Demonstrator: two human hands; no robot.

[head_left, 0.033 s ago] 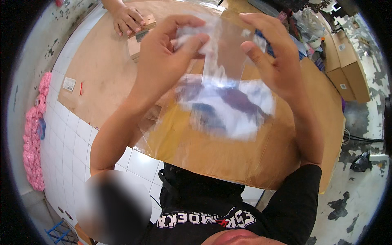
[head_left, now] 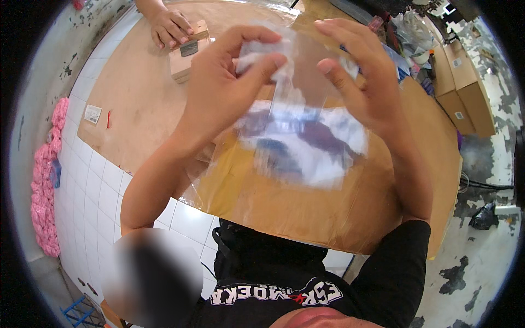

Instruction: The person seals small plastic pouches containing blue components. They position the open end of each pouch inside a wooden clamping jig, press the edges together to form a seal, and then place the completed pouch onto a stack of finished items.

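Head view: one clear plastic sheet or bag (head_left: 299, 90), creased, held up above the cardboard-covered table (head_left: 339, 218), over a blurred white-and-purple item (head_left: 311, 145); whether the two join, cannot tell. Left hand (head_left: 232, 68): thumb and fingers nearly closed, pinching a crumpled edge. Right hand (head_left: 363, 82): thumb and fingers spread beside the opposite edge; contact unclear. Probable handling: very light, limp, slippery, easily creased; best gripped at opposite upper edges, fingertips only.
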